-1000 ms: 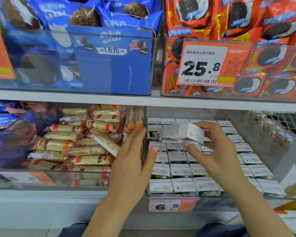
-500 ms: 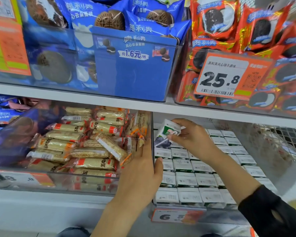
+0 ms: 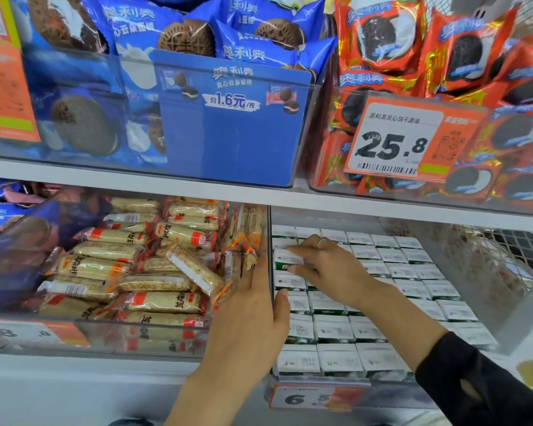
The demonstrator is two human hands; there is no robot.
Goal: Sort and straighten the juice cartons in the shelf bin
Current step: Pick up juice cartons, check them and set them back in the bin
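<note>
1. Since half a second earlier, our right hand had come down from its raised spot at the back of the bin, and the carton it carried sat low among the rows.
2. We pinched that carton between thumb and fingers; it lay slightly tilted in the far left column, its green edge showing, touching its neighbours.
3. Our left hand stayed on the clear divider wall, fingers straight on the snack side, thumb on the carton side.
4. White juice cartons filled the shelf bin in upright rows, at 3 o'clock from the left hand.
5. Wrapped sesame bars lay jumbled in the bin at 9 o'clock.
6. Blue cookie packs and red cookie packs sat on the shelf at 12 o'clock.
</note>
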